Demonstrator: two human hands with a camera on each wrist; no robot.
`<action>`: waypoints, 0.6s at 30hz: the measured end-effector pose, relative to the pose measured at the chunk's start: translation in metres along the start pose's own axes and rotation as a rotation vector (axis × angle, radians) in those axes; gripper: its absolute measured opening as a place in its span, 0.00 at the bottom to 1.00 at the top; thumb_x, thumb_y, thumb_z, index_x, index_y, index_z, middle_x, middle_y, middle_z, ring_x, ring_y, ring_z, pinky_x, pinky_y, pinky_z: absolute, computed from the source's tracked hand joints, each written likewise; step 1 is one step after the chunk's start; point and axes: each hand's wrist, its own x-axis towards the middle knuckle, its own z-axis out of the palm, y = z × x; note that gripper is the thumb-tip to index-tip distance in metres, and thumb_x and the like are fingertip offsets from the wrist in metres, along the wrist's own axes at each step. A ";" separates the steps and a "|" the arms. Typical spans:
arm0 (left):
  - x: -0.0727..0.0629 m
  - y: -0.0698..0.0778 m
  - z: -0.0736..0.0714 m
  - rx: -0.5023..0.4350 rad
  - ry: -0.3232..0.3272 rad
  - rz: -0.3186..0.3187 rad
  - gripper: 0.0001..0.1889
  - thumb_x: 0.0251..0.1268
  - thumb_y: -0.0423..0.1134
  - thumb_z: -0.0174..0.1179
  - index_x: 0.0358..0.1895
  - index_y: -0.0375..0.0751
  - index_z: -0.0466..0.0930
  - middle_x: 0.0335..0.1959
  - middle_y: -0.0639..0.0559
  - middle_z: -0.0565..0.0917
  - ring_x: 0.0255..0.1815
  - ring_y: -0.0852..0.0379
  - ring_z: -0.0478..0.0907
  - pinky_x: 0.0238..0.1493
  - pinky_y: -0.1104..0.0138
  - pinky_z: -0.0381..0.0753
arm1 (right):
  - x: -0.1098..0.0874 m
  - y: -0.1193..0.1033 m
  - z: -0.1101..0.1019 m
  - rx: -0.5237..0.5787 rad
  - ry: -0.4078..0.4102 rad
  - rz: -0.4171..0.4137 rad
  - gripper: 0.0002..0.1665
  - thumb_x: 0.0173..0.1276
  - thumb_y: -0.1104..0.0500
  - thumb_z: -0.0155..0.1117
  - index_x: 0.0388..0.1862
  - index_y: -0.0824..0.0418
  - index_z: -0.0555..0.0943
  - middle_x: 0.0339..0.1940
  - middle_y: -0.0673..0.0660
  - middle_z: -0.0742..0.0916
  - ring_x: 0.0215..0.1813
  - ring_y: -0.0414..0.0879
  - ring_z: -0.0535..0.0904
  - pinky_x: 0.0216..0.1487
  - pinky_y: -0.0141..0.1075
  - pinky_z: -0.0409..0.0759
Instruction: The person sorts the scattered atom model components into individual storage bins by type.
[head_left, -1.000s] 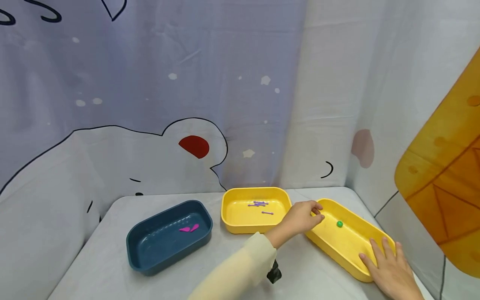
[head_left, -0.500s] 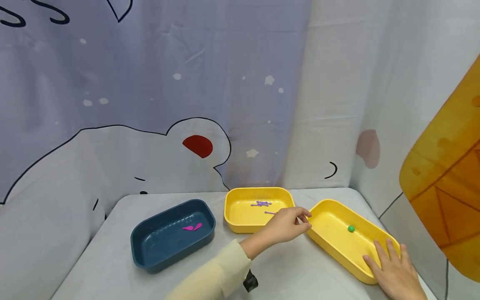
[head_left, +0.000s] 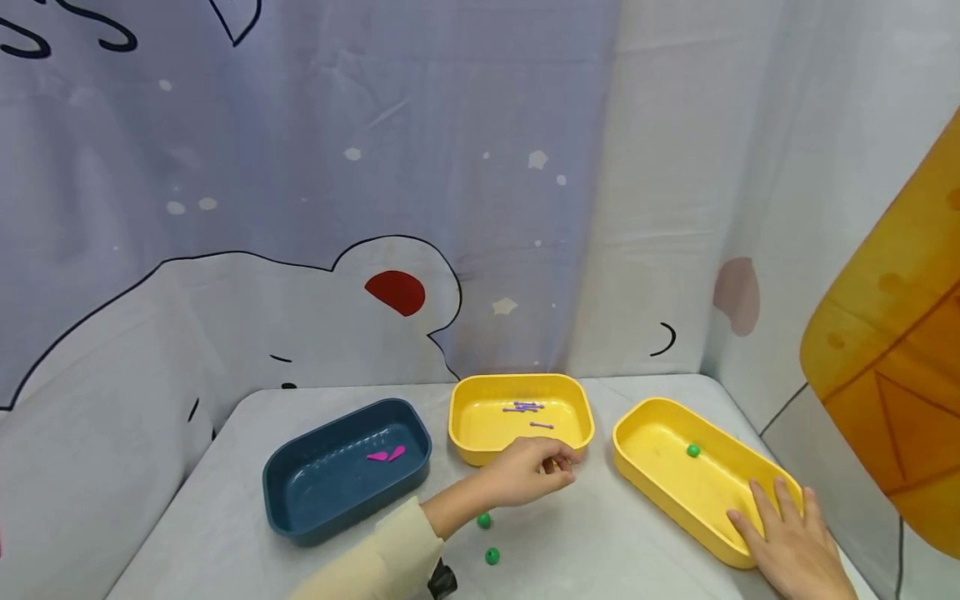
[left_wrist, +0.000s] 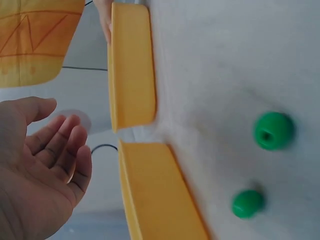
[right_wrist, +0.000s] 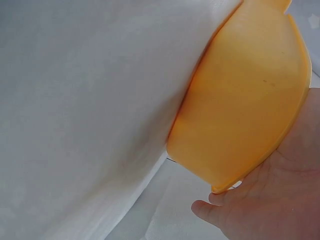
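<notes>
My left hand (head_left: 531, 472), fingers loosely bent and holding nothing, hovers at the near edge of the middle yellow tray (head_left: 480, 459); the left wrist view shows its bare palm. Below that forearm, a green bead (head_left: 484, 521) and another green bead (head_left: 492, 556) lie on the white surface. A third green bead (head_left: 693, 450) is inside the right yellow tray (head_left: 660, 500). Across this tray's near right rim rests my right hand (head_left: 798, 546), fingers spread and reaching inside. In the right wrist view, the tray wall hides its fingertips.
Several small purple sticks (head_left: 525, 407) lie in the middle tray. At the left, a dark blue tray (head_left: 315, 500) contains pink pieces (head_left: 387, 454). Printed cloth (head_left: 510, 208) hangs behind and along the sides.
My left hand has moved left, away from the right yellow tray. Two green beads have come into view beside its forearm. The bead inside the tray has rolled slightly; my right hand stays put.
</notes>
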 end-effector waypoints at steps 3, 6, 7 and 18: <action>-0.013 -0.012 -0.003 -0.037 -0.019 -0.015 0.11 0.71 0.41 0.64 0.53 0.47 0.85 0.36 0.67 0.82 0.35 0.72 0.75 0.39 0.78 0.79 | 0.000 0.000 0.000 0.003 -0.001 0.005 0.56 0.78 0.28 0.33 0.76 0.79 0.50 0.75 0.84 0.42 0.73 0.80 0.19 0.65 0.81 0.37; -0.026 -0.024 -0.007 -0.080 -0.033 -0.041 0.10 0.71 0.40 0.64 0.52 0.47 0.85 0.35 0.67 0.81 0.35 0.71 0.75 0.39 0.77 0.79 | 0.000 0.000 0.000 -0.003 0.005 -0.002 0.56 0.79 0.29 0.33 0.76 0.79 0.50 0.75 0.85 0.43 0.73 0.81 0.19 0.64 0.81 0.38; -0.031 -0.028 -0.008 -0.093 -0.036 -0.049 0.10 0.71 0.40 0.64 0.51 0.47 0.85 0.35 0.67 0.81 0.35 0.71 0.75 0.39 0.77 0.80 | 0.000 0.000 0.000 -0.002 0.007 -0.005 0.56 0.79 0.29 0.33 0.76 0.79 0.50 0.75 0.85 0.43 0.73 0.81 0.19 0.64 0.81 0.38; -0.069 -0.062 -0.017 -0.186 -0.027 -0.166 0.12 0.70 0.39 0.65 0.51 0.39 0.85 0.33 0.63 0.82 0.34 0.66 0.75 0.37 0.74 0.79 | 0.001 -0.002 -0.001 0.022 -0.020 0.001 0.57 0.78 0.28 0.35 0.76 0.81 0.49 0.74 0.85 0.41 0.72 0.80 0.17 0.66 0.78 0.30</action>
